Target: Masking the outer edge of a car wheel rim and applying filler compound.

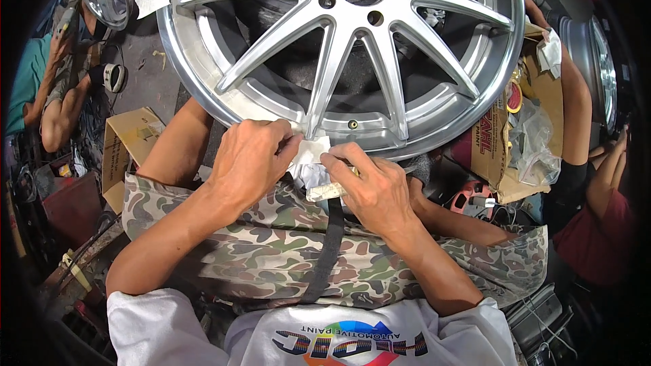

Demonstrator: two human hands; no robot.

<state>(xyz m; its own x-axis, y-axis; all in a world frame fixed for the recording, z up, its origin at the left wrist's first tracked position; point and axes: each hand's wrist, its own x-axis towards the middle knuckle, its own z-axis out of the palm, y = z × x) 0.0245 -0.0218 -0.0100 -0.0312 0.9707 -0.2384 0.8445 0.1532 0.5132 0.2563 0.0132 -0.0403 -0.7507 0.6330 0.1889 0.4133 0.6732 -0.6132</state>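
Alloy wheel (344, 27), silver: probably heavy, stiff, slick; best gripped by outer lip. White paper (314, 151), at wheel's near edge: likely light, tearable; hold by edges. Left hand (247, 156): fingers pinched together beside paper. Right hand (375, 190): fingers curled, tips against paper. Dark floor (146, 88), wheel's left; cardboard box (489, 169), wheel's right.

- Dark grey floor (139, 44) spreads around me.
- On it, ahead to my left, lies a small yellow scrap (161, 58).
- Nearer my left stands a brown cardboard box (129, 152).
- To my right stands an open carton (498, 163).
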